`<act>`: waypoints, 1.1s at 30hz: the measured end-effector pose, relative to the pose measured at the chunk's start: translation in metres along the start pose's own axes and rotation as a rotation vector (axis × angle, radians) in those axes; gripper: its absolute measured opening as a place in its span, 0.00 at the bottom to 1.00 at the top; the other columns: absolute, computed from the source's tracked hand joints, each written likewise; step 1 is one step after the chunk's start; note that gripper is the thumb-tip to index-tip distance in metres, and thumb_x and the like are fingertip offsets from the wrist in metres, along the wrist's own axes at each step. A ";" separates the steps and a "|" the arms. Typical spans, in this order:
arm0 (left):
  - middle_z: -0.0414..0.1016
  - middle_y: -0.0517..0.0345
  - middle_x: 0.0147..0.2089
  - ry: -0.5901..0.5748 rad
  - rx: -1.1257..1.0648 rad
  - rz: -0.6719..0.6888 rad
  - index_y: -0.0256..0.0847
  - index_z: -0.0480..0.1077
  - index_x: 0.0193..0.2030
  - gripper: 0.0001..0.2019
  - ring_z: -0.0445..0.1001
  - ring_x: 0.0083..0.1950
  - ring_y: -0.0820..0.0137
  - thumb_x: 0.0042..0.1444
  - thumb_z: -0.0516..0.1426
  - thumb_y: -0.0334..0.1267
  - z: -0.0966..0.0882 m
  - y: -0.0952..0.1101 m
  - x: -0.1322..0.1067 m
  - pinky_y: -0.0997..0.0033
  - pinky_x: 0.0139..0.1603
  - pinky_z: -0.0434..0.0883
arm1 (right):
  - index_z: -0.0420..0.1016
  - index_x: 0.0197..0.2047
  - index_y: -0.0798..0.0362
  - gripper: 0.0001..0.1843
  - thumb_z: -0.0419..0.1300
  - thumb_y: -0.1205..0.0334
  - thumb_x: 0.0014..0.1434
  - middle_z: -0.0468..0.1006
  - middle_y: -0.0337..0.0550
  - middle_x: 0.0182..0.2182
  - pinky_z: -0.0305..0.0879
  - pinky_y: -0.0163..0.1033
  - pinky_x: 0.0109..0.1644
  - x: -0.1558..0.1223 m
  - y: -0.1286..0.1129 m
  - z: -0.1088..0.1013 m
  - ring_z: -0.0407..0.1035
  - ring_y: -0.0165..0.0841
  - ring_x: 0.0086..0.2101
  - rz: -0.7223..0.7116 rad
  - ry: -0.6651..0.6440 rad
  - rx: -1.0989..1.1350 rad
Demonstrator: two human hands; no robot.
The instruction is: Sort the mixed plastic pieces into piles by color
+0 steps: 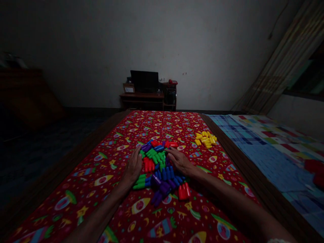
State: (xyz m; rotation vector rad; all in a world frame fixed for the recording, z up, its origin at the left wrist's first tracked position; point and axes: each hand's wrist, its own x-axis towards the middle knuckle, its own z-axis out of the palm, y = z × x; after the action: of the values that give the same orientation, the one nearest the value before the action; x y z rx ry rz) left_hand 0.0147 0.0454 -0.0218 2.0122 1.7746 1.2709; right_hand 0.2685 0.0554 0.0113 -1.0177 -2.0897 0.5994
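A pile of toy pieces, each like several short plastic tubes joined side by side, lies on a red patterned cloth. In it are green pieces (152, 154), blue pieces (167, 172), purple pieces (163, 189) and red pieces (149, 165). My left hand (133, 166) rests along the pile's left side, fingers fairly straight and beside the green and purple pieces. From the right, my right hand (180, 162) reaches over the pile with bent fingers close to a green piece. What its fingertips hold, if anything, is too dark to make out. A separate red piece (184, 191) lies nearest me.
Yellow pieces (206, 139) form a separate heap at the right of the red cloth (101, 195), which bears rockets and stars. Beyond its far edge stands a low desk (141, 96) with a black monitor (144, 81). Blue and checked bedding (255, 152) lies to the right.
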 end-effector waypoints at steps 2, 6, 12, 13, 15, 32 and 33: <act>0.68 0.46 0.62 -0.060 0.013 0.025 0.39 0.62 0.62 0.26 0.64 0.65 0.61 0.65 0.38 0.47 -0.001 0.001 0.000 0.50 0.67 0.60 | 0.74 0.53 0.49 0.25 0.42 0.48 0.69 0.75 0.49 0.52 0.61 0.47 0.61 0.014 -0.001 -0.006 0.67 0.39 0.54 -0.025 0.081 -0.008; 0.67 0.46 0.64 -0.084 0.033 0.055 0.38 0.63 0.62 0.27 0.62 0.67 0.61 0.65 0.38 0.48 0.001 0.001 -0.002 0.50 0.69 0.57 | 0.75 0.49 0.54 0.25 0.41 0.50 0.69 0.76 0.52 0.48 0.61 0.47 0.58 0.040 0.011 -0.016 0.67 0.39 0.52 0.036 0.168 -0.063; 0.64 0.43 0.65 -0.184 0.057 0.105 0.36 0.63 0.63 0.28 0.61 0.67 0.57 0.64 0.41 0.50 -0.001 0.005 0.002 0.47 0.67 0.58 | 0.77 0.46 0.55 0.22 0.47 0.51 0.66 0.80 0.47 0.41 0.68 0.43 0.49 0.043 0.019 -0.011 0.72 0.36 0.42 0.121 -0.009 0.073; 0.63 0.42 0.66 -0.183 0.062 0.126 0.36 0.62 0.63 0.28 0.59 0.68 0.56 0.65 0.41 0.50 -0.004 0.011 0.001 0.45 0.67 0.57 | 0.77 0.48 0.54 0.22 0.47 0.52 0.65 0.80 0.45 0.41 0.68 0.43 0.48 0.041 0.018 -0.014 0.73 0.36 0.42 0.158 0.043 0.106; 0.58 0.43 0.69 -0.167 0.082 0.214 0.38 0.60 0.65 0.27 0.52 0.71 0.54 0.65 0.42 0.50 -0.015 0.032 -0.003 0.42 0.68 0.53 | 0.78 0.48 0.53 0.20 0.49 0.54 0.64 0.82 0.44 0.42 0.69 0.43 0.47 0.038 0.017 -0.025 0.74 0.37 0.41 0.203 0.148 0.130; 0.69 0.59 0.62 -0.430 0.414 0.967 0.54 0.65 0.59 0.16 0.58 0.69 0.59 0.65 0.52 0.41 -0.004 0.112 -0.035 0.46 0.71 0.47 | 0.79 0.50 0.55 0.17 0.54 0.61 0.62 0.82 0.48 0.44 0.70 0.37 0.44 0.032 0.011 -0.048 0.76 0.37 0.41 0.081 0.014 -0.031; 0.69 0.60 0.62 -0.419 0.416 0.967 0.54 0.65 0.60 0.17 0.59 0.68 0.60 0.65 0.52 0.40 -0.007 0.109 -0.029 0.47 0.70 0.48 | 0.78 0.51 0.55 0.18 0.54 0.61 0.62 0.82 0.48 0.44 0.70 0.38 0.44 0.032 0.011 -0.048 0.76 0.37 0.42 0.088 0.008 -0.036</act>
State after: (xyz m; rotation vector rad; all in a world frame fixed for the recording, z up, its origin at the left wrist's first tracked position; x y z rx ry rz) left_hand 0.0920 -0.0127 0.0365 3.2574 0.8976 0.5099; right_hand 0.2975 0.0918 0.0467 -1.1353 -2.0647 0.6019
